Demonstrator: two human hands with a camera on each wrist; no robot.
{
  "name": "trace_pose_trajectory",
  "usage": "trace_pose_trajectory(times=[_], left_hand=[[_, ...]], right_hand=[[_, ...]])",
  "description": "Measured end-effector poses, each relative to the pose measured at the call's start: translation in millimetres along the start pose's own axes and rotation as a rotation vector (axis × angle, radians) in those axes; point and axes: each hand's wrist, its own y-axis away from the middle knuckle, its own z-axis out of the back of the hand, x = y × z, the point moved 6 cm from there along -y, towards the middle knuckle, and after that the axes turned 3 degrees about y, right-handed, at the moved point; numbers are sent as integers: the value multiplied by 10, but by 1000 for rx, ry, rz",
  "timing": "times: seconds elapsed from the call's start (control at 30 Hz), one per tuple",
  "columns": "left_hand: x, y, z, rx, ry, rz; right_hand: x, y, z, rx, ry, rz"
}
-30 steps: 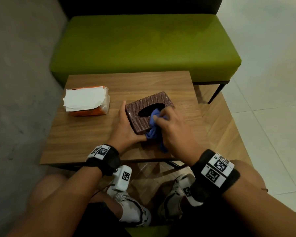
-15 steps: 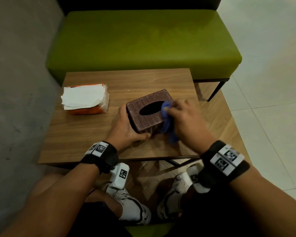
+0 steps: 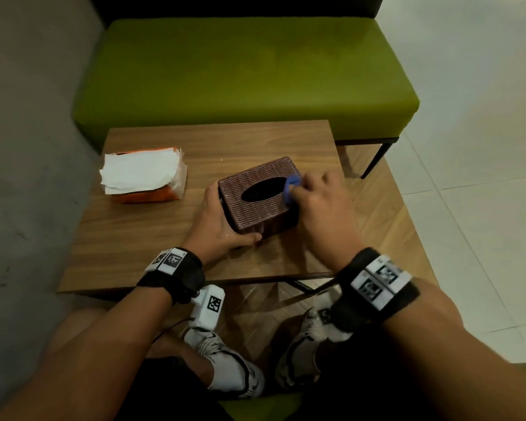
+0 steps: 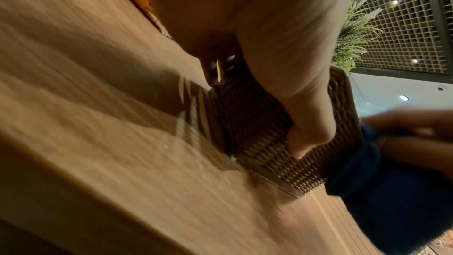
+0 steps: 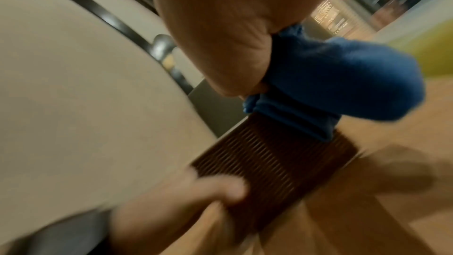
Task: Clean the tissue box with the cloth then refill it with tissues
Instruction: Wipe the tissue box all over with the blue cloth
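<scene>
Head view first: our left hand [image 3: 217, 223] grips the tissue box [image 3: 257, 197] on the table [image 3: 128, 238]; our right hand [image 3: 322, 205] pinches the cloth [image 3: 290, 188] against its right end. Wrist views show the same holds. We should rub every side and hold tight.

The head camera is looking steeply down from above the table [image 3: 140, 247], facing twelve o'clock toward the green bench [image 3: 243, 77], while both wrist cameras are sitting low and very close, each aiming along its palm, all three sharing the tissue box [image 3: 257, 199] at centre.
</scene>
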Motion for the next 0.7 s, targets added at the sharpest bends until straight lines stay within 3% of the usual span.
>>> trace_pose_trajectory(times=[0.1,0.17,0.3,0.37,0.5,0.57,0.7], left_hand=[[-58,-14,-13,10,50,-7],[-57,-11,-7,5,49,-18],[26,8,12,-15,-18,-15],[23,1,4,-20,-23,-17],[-24,-19,-23,-8,13,-5],[11,-38,-15,-21,6,-22],[48,-37,-12,-43,-72,-22]], right_hand=[[654,169,-99,87,-99,188],[624,201,-98,147,-108,255],[-59,158,30,55,-61,62],[0,142,63,5,-65,28],[579,166,-100,89,-122,173],[352,182,-82,89,-139,175],[-156,167,48,-70,-132,-40]])
